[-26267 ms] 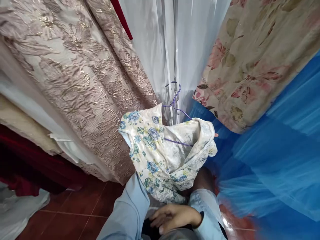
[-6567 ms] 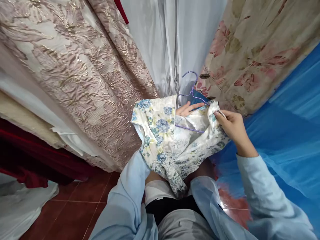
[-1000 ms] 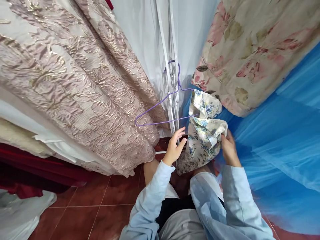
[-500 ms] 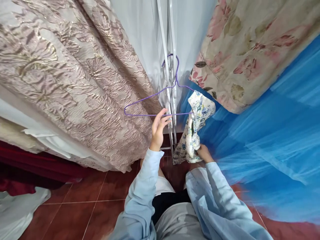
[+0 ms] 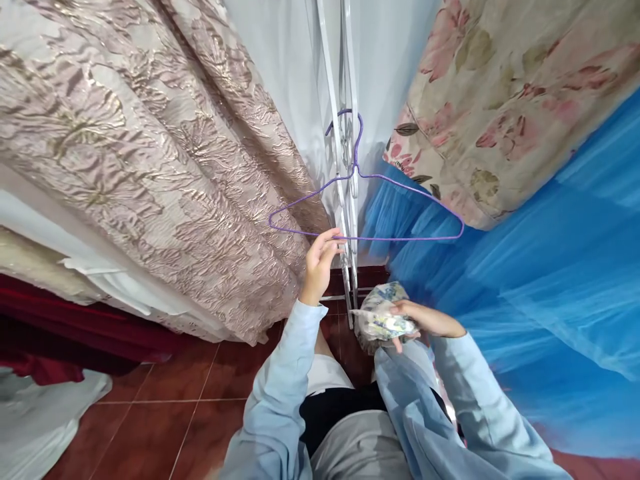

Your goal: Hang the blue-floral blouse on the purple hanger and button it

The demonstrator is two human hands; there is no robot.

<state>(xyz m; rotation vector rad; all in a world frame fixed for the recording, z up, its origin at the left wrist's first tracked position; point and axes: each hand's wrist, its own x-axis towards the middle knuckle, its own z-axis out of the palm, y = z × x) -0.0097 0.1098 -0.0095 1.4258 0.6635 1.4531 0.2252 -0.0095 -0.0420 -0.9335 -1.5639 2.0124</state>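
A thin purple clothes hanger point(image 5: 400, 238) hangs bare by its hook among white metal bars. At its bottom bar, left of the middle, my left hand point(image 5: 317, 270) has its fingers bent and drawn together around the bar. Lower right, my right hand point(image 5: 425, 318) grips a bunched, light garment with a blue and yellow floral print point(image 5: 383, 313). The garment is below the hanger and apart from it, blurred by motion. Part of my right hand's fingers is hidden by the cloth.
White metal rack bars point(image 5: 327, 73) rise in the middle. Pink and gold textured fabric point(image 5: 165, 167) hangs at left. On the right hang a floral cloth point(image 5: 500, 113) and blue tulle point(image 5: 540, 293). Dark red cloth point(image 5: 60, 333) lies lower left, above red floor tiles point(image 5: 150, 427).
The floral garment has come off the hanger's right end and moved down, bunched in my right hand. My left hand's fingers have closed together at the hanger's bottom bar.
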